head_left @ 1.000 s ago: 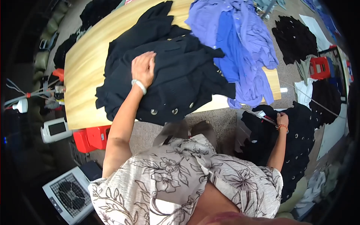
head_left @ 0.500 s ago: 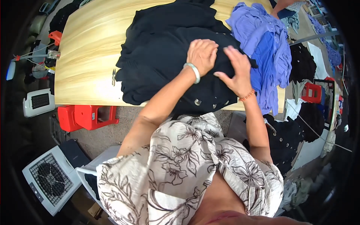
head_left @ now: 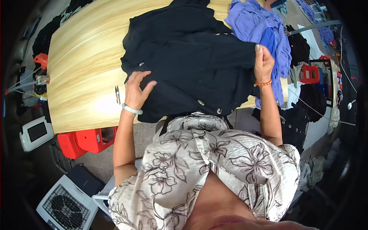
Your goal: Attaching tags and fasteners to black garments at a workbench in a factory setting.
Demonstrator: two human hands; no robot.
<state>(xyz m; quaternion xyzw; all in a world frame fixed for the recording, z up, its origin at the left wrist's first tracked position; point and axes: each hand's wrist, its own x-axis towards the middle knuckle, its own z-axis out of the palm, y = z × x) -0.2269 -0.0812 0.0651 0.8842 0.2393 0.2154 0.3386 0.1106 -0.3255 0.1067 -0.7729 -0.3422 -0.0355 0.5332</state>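
Note:
A black buttoned shirt (head_left: 191, 61) lies spread over the wooden table in front of me, several of its shiny buttons showing near its front edge. My left hand (head_left: 137, 89), a pale bangle at its wrist, rests on the shirt's left side with thumb and fingers apart. At the right, my right hand (head_left: 263, 64) pinches a stretched-out part of the cloth between thumb and fingers. Dark thread snips (head_left: 117, 94) lie on the bare wood just left of my left hand.
A heap of violet-blue shirts (head_left: 251, 23) covers the table's right side. Red stools (head_left: 90, 140) stand below the front left edge, near a fan unit (head_left: 67, 207). Dark garments (head_left: 297, 124) are piled at the right. Part of another person (head_left: 273, 4) shows at the far right.
My hands have moved apart: the left went to the shirt's left side, the right moved right and took hold of the cloth. The cloth is now drawn out toward the right.

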